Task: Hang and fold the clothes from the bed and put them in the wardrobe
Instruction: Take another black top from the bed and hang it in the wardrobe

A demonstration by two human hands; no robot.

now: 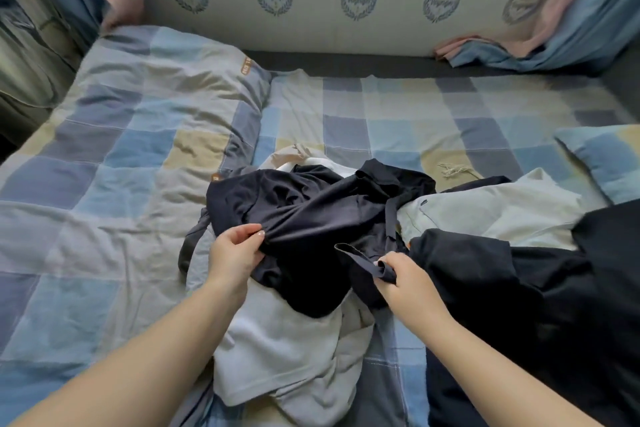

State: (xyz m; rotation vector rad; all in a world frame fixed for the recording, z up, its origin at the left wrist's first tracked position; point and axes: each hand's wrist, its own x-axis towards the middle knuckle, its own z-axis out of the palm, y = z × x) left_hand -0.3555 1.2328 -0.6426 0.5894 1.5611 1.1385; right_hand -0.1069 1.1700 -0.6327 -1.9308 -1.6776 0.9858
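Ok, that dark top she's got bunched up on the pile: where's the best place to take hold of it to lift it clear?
Probably by the shoulders. The dark top lies crumpled on the white garment. The right hand already pinches a narrow strap; the left hand grips bunched fabric. Shift the left hand to the matching strap or shoulder edge, coming from the near side, and lift upward so it hangs open.

clothes pile (311,253) mid-bed | quilt (121,135) left | pillow (602,159) right | wall panel (346,10) behind
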